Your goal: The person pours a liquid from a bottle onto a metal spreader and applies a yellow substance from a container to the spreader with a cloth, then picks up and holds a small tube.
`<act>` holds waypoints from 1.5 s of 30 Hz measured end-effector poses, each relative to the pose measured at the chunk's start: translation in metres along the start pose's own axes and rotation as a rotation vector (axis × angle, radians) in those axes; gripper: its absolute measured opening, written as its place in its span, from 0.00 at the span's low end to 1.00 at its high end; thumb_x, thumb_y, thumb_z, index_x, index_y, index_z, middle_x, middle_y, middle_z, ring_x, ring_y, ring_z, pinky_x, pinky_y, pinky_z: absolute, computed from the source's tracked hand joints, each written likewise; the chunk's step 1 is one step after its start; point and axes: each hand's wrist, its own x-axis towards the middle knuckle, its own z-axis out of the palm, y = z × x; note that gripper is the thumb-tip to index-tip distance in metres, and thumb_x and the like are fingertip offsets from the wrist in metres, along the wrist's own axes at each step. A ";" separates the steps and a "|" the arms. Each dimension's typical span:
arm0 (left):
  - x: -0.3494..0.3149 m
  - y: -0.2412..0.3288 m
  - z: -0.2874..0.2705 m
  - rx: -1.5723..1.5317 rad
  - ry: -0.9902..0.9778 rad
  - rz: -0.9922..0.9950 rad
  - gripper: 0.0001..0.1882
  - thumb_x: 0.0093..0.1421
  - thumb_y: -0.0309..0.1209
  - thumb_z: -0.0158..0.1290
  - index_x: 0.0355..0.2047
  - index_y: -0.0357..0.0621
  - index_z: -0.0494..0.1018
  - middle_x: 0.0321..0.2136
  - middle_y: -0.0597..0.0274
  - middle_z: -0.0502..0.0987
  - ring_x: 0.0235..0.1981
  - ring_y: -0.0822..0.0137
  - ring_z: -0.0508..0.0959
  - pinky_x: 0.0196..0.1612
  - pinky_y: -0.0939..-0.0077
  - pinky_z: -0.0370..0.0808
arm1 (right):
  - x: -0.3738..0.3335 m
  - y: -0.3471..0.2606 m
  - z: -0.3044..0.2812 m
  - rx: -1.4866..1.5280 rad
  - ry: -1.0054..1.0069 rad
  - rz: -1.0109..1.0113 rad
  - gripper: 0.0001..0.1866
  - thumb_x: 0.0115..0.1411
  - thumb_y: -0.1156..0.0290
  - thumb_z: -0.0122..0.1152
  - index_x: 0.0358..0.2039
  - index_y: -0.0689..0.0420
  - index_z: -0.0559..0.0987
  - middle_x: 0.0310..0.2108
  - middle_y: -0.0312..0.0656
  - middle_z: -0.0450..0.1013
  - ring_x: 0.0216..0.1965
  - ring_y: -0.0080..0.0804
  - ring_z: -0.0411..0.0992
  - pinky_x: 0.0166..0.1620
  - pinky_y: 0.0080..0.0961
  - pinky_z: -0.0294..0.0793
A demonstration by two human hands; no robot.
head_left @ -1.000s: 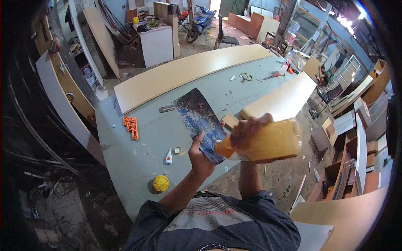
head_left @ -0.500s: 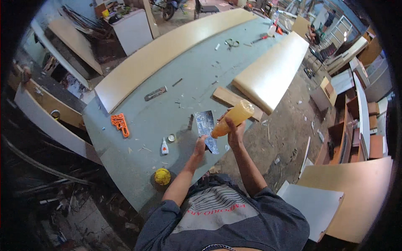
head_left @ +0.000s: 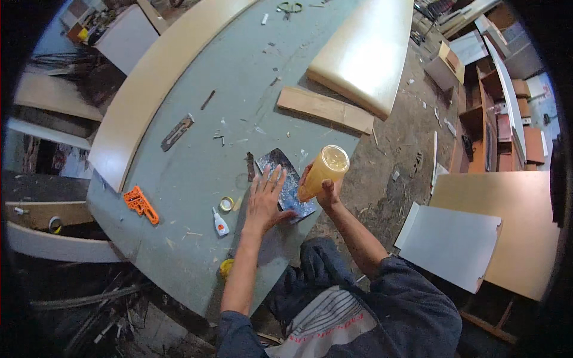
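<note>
Bottle (head_left: 326, 172) slants neck-down over the dark sheet (head_left: 273, 159), clamped in the right hand (head_left: 329, 194); the left hand (head_left: 264, 203), fingers apart, is left of it.

An open lane for the hands runs up the middle of the tabletop (head_left: 197, 173), between the grey metal piece (head_left: 178, 132) and the wooden strip (head_left: 325, 110) (only flat scraps (head_left: 275, 81) litter it). A small white bottle (head_left: 220, 225) and a round ring (head_left: 227, 209) obstruct passage just left of the left hand (head_left: 262, 203); rightward, the tilted yellow bottle (head_left: 325, 170) in the right hand (head_left: 328, 194) rises above the dark plate (head_left: 290, 192), blocking a low crossing.
</note>
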 end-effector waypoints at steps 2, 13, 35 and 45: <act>0.002 -0.011 0.010 -0.004 -0.065 0.046 0.58 0.43 0.67 0.60 0.69 0.51 0.54 0.70 0.57 0.49 0.71 0.54 0.47 0.71 0.50 0.45 | -0.004 0.023 -0.014 -0.054 0.005 -0.031 0.49 0.40 0.32 0.72 0.45 0.64 0.69 0.33 0.46 0.72 0.28 0.36 0.76 0.33 0.33 0.80; 0.001 -0.029 0.033 -0.017 -0.056 0.142 0.60 0.37 0.73 0.59 0.70 0.73 0.51 0.72 0.62 0.43 0.73 0.55 0.39 0.71 0.42 0.34 | -0.034 0.075 -0.034 -0.204 -0.234 -0.036 0.64 0.39 0.26 0.68 0.67 0.53 0.54 0.59 0.40 0.61 0.60 0.34 0.62 0.68 0.42 0.56; -0.005 -0.029 0.042 0.027 -0.073 0.138 0.63 0.34 0.78 0.54 0.70 0.77 0.46 0.73 0.68 0.41 0.73 0.61 0.38 0.72 0.45 0.28 | -0.040 0.043 0.003 -0.012 0.090 -0.244 0.51 0.41 0.27 0.65 0.48 0.61 0.64 0.32 0.43 0.69 0.27 0.34 0.73 0.35 0.30 0.77; -0.007 -0.038 0.044 -0.002 -0.014 0.151 0.62 0.34 0.77 0.56 0.69 0.77 0.49 0.72 0.68 0.44 0.73 0.61 0.40 0.72 0.45 0.29 | -0.044 0.038 0.026 -0.521 -0.012 -0.075 0.35 0.44 0.63 0.81 0.50 0.64 0.72 0.39 0.43 0.77 0.37 0.27 0.77 0.40 0.25 0.79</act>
